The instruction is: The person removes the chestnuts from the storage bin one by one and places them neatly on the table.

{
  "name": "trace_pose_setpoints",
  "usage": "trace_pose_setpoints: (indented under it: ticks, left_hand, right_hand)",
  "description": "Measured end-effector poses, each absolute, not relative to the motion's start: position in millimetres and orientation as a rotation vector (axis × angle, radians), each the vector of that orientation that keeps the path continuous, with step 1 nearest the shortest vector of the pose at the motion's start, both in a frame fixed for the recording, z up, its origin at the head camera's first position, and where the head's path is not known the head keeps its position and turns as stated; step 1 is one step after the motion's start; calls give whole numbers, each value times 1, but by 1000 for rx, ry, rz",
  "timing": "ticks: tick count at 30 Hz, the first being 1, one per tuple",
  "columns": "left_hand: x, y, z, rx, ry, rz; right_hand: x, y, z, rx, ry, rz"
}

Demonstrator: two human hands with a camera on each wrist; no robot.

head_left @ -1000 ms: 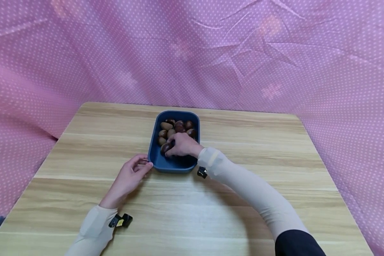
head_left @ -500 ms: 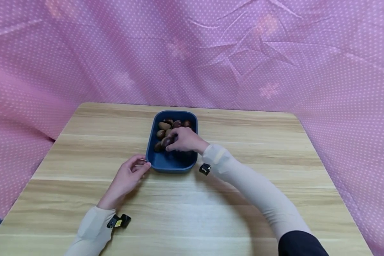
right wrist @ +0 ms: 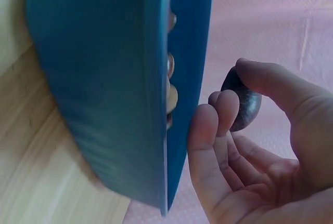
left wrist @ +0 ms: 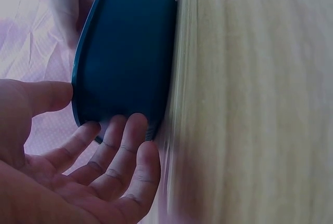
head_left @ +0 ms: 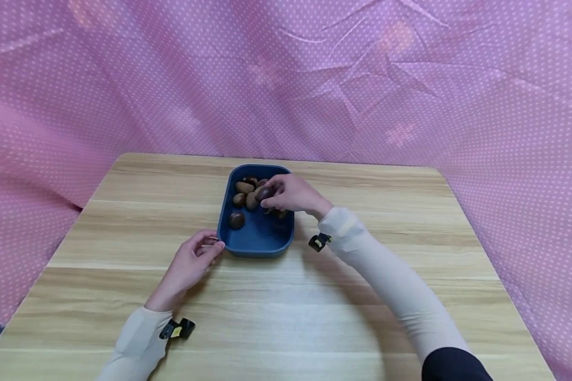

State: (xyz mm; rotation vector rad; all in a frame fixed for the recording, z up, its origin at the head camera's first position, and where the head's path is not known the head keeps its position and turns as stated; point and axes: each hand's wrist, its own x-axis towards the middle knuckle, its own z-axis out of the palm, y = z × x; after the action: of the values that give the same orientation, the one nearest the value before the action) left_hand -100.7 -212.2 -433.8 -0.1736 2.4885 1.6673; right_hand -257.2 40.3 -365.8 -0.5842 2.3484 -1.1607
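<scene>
A blue rectangular container (head_left: 257,253) holds several brown chestnuts (head_left: 244,187), mostly toward its far end. One chestnut (head_left: 237,220) lies apart near the left wall. My right hand (head_left: 297,194) pinches a dark chestnut (right wrist: 248,102) between thumb and fingertips, over the container's right side; in the right wrist view it is held above the rim. My left hand (head_left: 193,262) is at the near left corner, its thumb (left wrist: 54,96) touching the rim and its relaxed fingers against the outer wall. The right hand hides some of the chestnuts in the head view.
The container stands on a light wooden table (head_left: 286,312), toward its far edge. Pink dotted cloth (head_left: 286,79) hangs behind and beside the table. Small black cameras are worn on both wrists.
My right hand has lifted the chestnut from the container's near middle and carried it back and right. Another chestnut now shows alone at the left. My left hand stays at the corner.
</scene>
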Motion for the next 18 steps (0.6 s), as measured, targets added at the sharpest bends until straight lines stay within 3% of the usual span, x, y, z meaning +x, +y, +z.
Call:
trace_pose_setpoints:
  ticks: [18]
  left_hand:
    - [-102, -213, -434, -172, 2489, 1676]
  right_hand:
    - [-282, 104, -365, -347, 2389, -1319]
